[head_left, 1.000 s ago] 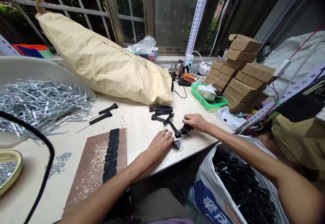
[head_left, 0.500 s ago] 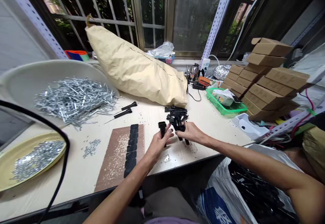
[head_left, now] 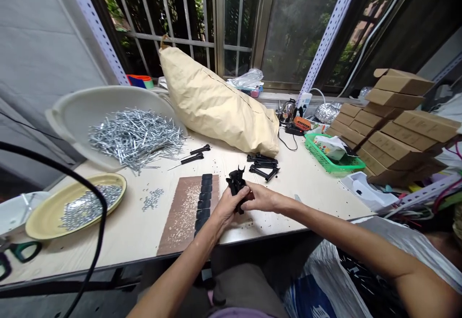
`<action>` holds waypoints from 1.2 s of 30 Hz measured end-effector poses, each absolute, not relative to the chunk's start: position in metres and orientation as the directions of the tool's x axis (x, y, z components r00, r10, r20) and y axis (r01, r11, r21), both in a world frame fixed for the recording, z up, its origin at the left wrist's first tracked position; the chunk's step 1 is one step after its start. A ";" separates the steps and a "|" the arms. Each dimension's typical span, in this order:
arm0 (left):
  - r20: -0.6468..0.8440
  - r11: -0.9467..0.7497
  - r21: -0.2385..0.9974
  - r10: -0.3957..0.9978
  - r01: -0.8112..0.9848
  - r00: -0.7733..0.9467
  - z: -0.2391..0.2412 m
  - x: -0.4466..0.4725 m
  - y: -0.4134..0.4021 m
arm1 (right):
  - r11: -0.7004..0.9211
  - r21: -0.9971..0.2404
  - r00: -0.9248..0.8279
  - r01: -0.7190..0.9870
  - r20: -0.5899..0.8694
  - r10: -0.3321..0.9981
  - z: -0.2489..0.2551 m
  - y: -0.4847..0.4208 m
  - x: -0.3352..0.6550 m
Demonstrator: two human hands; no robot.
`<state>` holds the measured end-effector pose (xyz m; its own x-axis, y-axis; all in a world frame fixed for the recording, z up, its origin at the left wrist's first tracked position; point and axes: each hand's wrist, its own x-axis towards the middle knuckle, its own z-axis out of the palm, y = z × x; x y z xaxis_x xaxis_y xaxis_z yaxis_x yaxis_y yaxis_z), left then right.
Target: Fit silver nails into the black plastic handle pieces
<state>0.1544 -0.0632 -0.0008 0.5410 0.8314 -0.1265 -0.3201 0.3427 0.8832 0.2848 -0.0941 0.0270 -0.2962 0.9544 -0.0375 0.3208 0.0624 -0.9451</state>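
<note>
My left hand [head_left: 225,208] and my right hand [head_left: 260,198] meet over the table's front edge. Both are closed round a bunch of black plastic parts [head_left: 236,183] that sticks up between them. Just to the left lies a brown board [head_left: 180,212] with a row of black caps [head_left: 204,201] set along it. Behind my hands more black plastic parts [head_left: 263,165] lie loose on the pale table [head_left: 137,231].
A heap of shiny metal pins [head_left: 135,135] fills a big beige basin, and a yellow dish [head_left: 43,219] holds small screws. A tan sack [head_left: 220,104] leans at the window. Cardboard boxes [head_left: 393,130] and a green basket [head_left: 334,161] stand right. A bag of black parts [head_left: 364,279] sits below.
Both hands gathered the black parts from the table's right side, brought them together and lifted them left toward the brown board. My head has turned left.
</note>
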 end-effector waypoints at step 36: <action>-0.243 0.421 0.861 0.833 -0.285 0.497 -0.003 0.137 -0.088 | 0.395 -0.746 -0.178 0.536 0.357 0.917 0.011 -0.113 0.262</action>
<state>0.1370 -0.0878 -0.0029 0.4972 0.8330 -0.2428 -0.2847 0.4209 0.8612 0.2625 -0.1133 0.0109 -0.1780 0.9170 0.3570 0.5361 0.3946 -0.7463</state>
